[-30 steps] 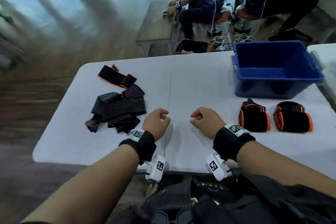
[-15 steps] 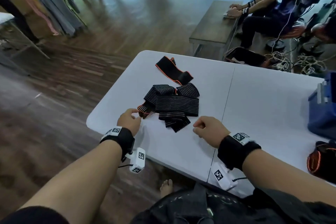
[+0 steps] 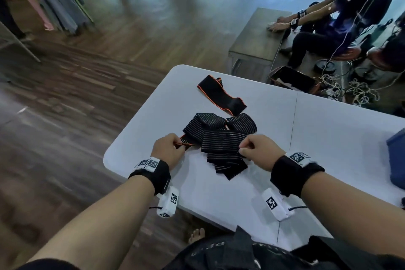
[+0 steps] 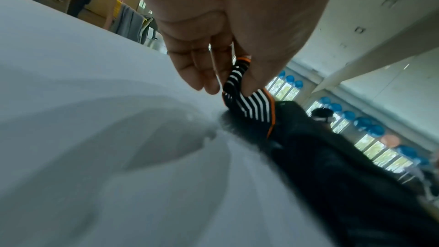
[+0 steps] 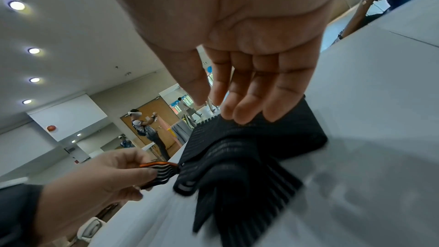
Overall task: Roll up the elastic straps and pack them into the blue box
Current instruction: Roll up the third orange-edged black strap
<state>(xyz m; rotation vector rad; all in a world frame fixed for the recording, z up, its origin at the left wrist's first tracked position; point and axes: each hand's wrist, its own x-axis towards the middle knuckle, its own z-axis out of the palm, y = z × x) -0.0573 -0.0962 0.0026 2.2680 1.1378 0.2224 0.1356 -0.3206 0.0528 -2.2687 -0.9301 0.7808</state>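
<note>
Pinching the orange-edged end of the striped elastic strap (image 3: 221, 140), the left hand (image 3: 167, 151) holds it at the white table's (image 3: 328, 138) left edge. Just right, the right hand (image 3: 260, 151) pinches the heaped strap's near edge. Far right, the blue box (image 3: 396, 155) pokes in.

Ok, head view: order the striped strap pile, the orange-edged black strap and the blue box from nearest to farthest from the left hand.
1. Striped strap pile: its end is pinched by the left hand.
2. Orange-edged black strap: beyond the pile, farther up the table.
3. Blue box: far right edge.
</note>
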